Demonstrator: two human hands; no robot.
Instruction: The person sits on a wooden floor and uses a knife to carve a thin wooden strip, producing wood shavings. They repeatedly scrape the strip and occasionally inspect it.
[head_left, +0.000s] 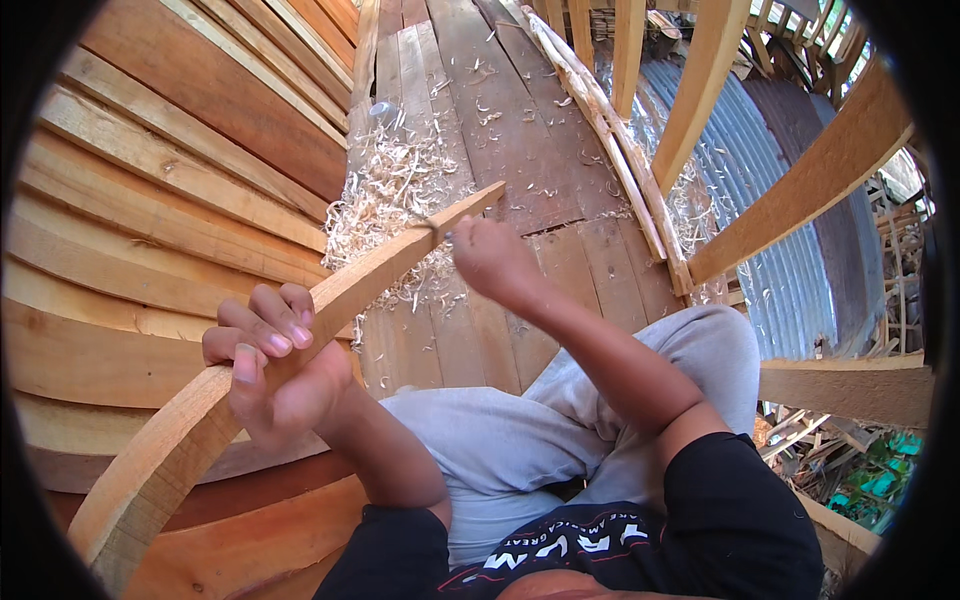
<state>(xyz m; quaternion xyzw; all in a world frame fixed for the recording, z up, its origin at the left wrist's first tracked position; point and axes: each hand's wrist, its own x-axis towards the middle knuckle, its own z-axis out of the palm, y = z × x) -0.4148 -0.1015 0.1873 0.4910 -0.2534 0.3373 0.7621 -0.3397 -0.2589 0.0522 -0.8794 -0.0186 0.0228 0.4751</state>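
Note:
A long squared wooden beam [375,262] runs slantwise from the lower left toward the middle, its far end narrowing to a taper. My left hand [285,375] is wrapped round it at about mid-length, fingers curled over the top. Close to the far end, my right hand [492,262] is closed in a fist at the beam's right side. Something small and grey shows at its knuckles, but I cannot make out what it holds. A dark curved thing [432,230] lies across the beam just left of that fist; its kind is unclear.
Pale curled wood shavings [390,180] are heaped on the plank floor [520,110], beside a small grey cylindrical container [381,112]. Overlapping boards [150,225] form a wall on the left. Curved wooden ribs [800,185] stand at the right, with corrugated metal sheeting [745,130] beyond them.

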